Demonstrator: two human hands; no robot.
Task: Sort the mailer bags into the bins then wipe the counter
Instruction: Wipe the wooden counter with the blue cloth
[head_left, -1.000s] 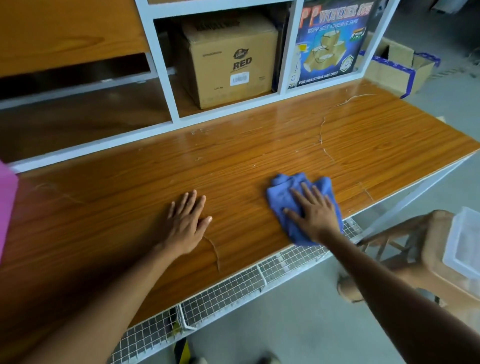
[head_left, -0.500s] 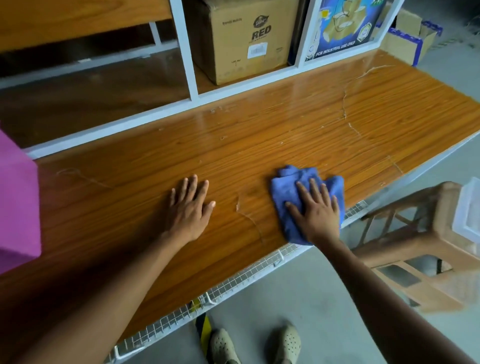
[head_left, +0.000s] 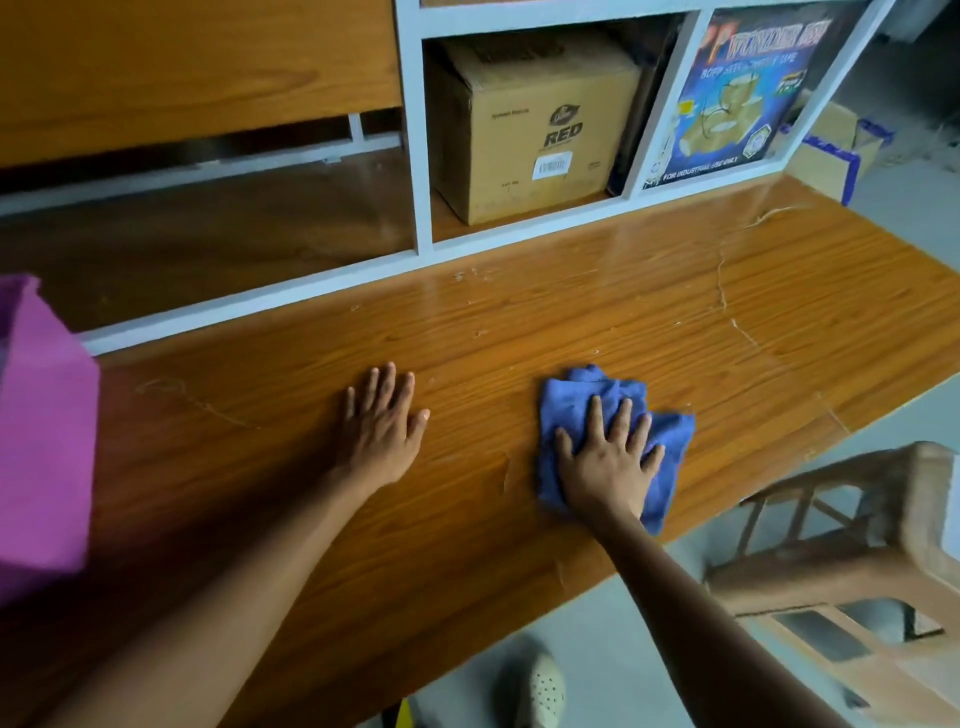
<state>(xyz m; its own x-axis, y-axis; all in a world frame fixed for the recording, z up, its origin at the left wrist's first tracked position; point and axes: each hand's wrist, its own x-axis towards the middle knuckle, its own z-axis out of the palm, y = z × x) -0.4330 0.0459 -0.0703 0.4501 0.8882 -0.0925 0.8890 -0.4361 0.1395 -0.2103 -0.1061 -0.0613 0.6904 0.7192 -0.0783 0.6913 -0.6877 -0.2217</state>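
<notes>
The right hand (head_left: 605, 462) lies flat on the blue cloth (head_left: 576, 400), fingers straight and spread, pressing it down on the surface (head_left: 675, 322) rather than gripping it. The cloth sits right of the frame's centre, close to the near edge, bunched into a pad that sticks out past the fingertips toward the upper left and past the palm toward the lower right. The left hand (head_left: 382, 426) rests on bare wood just left of centre, also flat with fingers straight, holding nothing. It is apart from the cloth, with a strip of wood between them. No mailer bags show on the surface, so the step in hand looks like the wiping. Most of the uncovered surface runs away from the cloth toward the upper right, where pale specks and cracks show, so the right hand is placed for that stroke.
</notes>
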